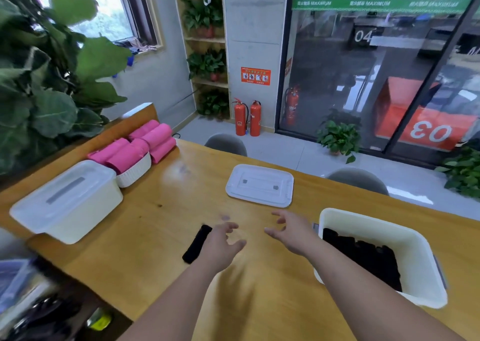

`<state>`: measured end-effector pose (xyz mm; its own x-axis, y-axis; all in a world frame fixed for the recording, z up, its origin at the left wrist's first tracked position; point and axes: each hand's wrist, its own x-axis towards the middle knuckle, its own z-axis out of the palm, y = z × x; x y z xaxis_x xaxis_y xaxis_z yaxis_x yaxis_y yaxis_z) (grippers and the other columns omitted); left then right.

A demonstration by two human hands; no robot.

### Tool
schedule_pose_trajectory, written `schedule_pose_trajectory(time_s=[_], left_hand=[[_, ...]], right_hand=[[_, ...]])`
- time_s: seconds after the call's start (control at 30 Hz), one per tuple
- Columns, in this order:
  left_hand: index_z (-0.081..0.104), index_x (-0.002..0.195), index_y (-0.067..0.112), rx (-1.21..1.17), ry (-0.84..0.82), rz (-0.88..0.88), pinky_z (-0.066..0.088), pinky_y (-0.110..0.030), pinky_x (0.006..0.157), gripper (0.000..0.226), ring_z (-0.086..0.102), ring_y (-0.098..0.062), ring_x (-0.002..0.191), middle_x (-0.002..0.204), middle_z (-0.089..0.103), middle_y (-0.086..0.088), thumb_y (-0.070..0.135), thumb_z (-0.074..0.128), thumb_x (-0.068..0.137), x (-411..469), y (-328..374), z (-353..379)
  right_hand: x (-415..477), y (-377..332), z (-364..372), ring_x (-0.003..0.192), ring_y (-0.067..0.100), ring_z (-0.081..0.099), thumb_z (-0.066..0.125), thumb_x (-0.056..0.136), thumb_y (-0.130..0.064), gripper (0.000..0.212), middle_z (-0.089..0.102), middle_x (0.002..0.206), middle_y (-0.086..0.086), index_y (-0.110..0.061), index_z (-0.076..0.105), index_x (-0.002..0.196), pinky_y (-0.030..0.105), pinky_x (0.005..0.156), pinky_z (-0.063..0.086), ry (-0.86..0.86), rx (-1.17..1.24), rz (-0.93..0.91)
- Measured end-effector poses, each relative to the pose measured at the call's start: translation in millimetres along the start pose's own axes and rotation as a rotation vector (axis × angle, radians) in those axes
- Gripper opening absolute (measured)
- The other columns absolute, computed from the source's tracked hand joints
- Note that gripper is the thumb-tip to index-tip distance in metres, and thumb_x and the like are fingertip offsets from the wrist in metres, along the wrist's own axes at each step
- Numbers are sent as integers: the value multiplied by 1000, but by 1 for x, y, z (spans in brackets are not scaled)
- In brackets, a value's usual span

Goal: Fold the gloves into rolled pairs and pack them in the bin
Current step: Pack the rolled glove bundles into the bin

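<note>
Around on the desk (161,236): lidded white box (65,200) at the left edge; just behind it a white basket (135,171) crammed with pink rolls (145,143), more of them stacked against its far side. Loose white lid (259,184) lying flat at centre-far, well ahead of both grips. Grey chair backs (226,143) along the far edge, red fire extinguishers (248,118) on the floor by the pillar, big leafy plant (52,81) crowding the left. Open-topped white bin (420,262) at the right edge of the desk, tilted in view, black gloves (363,257) packed along its bottom; single rolls in there too dark to separate. One black rolled pair (197,243) out on bare desk left of centre, lying flat, long axis diagonal: near end toward the left, far end angled right toward the lid. Sits just left of the left grip (223,242); touching or not, cannot tell through the blur. Left grip low over the desk, palm down, fingers spread and loosely curled, holding nothing. Right grip (291,231) between left grip and bin, near the bin's left wall, palm turned inward, fingers splayed, holding nothing. Both forearms bare, stretched forward from the bottom edge, converging slightly toward the middle of the desk.
</note>
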<state>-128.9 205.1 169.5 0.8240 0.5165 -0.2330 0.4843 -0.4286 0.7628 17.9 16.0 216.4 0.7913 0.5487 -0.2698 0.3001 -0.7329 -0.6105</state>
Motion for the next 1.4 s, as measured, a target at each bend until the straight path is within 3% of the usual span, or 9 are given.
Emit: schedule_pose_trajectory(time_s=[0.2,0.37,0.63,0.87,1.17,1.4], left_hand=[[58,143,30,85,51,-54,47,-29,101,58,58,-13,130,141,57,4,49,77,91,6,-44,-21],[56,147,27,105,74,-130,48,-34,106,63,58,-21,129,141,56,-1,48,76,91,11,-74,-33],[49,151,27,206,52,-214,53,-42,100,63,56,-27,127,142,53,-4,41,69,94,34,-106,-45],[44,156,18,249,9,-274,51,-46,106,62,56,-30,133,149,53,-9,33,65,100,58,-125,-43],[58,136,17,392,-45,-290,56,-41,90,46,60,-28,113,128,55,-7,28,73,94,64,-119,-29],[62,129,19,132,-47,-342,57,-33,85,39,66,-20,98,119,70,0,24,77,93,59,-116,-22]], right_hand=[[8,-19,40,117,17,63,78,89,-55,73,62,136,-3,-34,49,153,35,99,53,-103,14,-10],[14,-29,64,119,17,61,76,91,-54,72,60,139,-3,-34,47,154,29,90,51,-172,-20,-7],[26,-41,92,131,19,57,71,92,-60,75,57,147,-3,-38,41,157,32,102,49,-270,-87,-11],[33,-42,106,131,19,58,70,94,-59,74,57,148,-4,-38,41,158,35,105,49,-326,-121,5],[34,-31,111,131,20,58,67,96,-58,68,58,147,-3,-35,43,156,34,105,48,-371,-160,30],[31,-29,106,129,19,58,66,97,-57,63,59,144,-4,-33,47,153,33,105,47,-378,-178,25]])
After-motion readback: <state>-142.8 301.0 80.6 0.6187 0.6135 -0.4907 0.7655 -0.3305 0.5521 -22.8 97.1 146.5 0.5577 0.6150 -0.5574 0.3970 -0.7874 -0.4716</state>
